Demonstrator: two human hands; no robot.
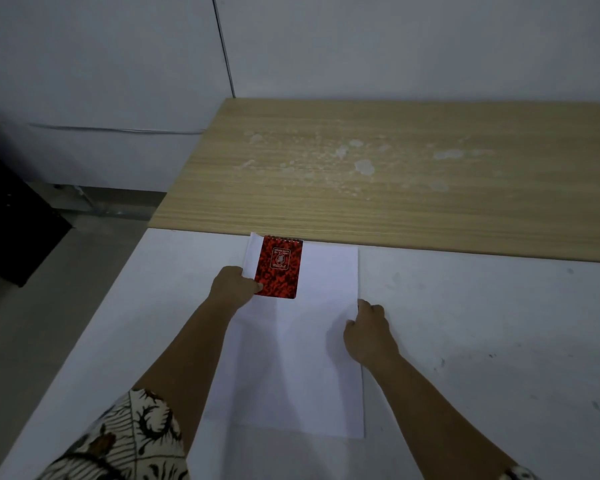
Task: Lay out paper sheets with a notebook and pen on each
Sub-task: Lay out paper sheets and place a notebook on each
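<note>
A white paper sheet lies lengthwise on the white table in front of me. On its far left corner sits a small red spiral notebook, spiral at the far end. My left hand pinches the notebook's near left corner, and the sheet's left edge curls up beside it. My right hand rests with curled fingers on the sheet's right edge, fingertips pressing the paper. No pen is in view.
Beyond the white table stands a wood-grain table with pale stains, flush against the wall. To the left are the floor and a dark piece of furniture. My patterned sleeve shows at the bottom left.
</note>
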